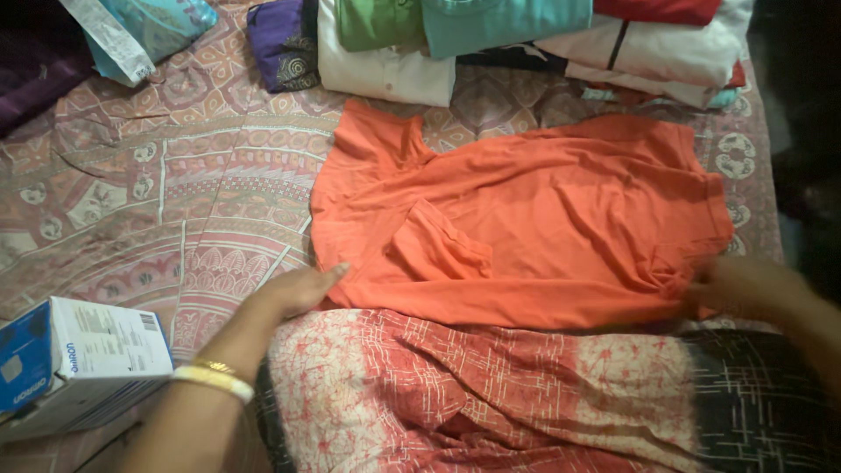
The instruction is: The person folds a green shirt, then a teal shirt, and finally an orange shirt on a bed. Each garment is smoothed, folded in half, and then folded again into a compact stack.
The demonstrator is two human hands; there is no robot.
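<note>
Orange shirt (543, 228) lies spread on the bed (175, 201); left hand (298, 289) rests open and flat at its hem, blurred right hand (745, 285) pinches the other end.

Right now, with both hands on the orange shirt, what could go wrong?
1. The right hand is blurred at the orange shirt hem; a quick tug may bunch the wrinkled cloth.
2. The folded sleeve lies loose and may flop open.
3. The folded clothes pile sits just beyond the shirt; a push may topple it.
The left hand only touches the shirt's edge.
</note>
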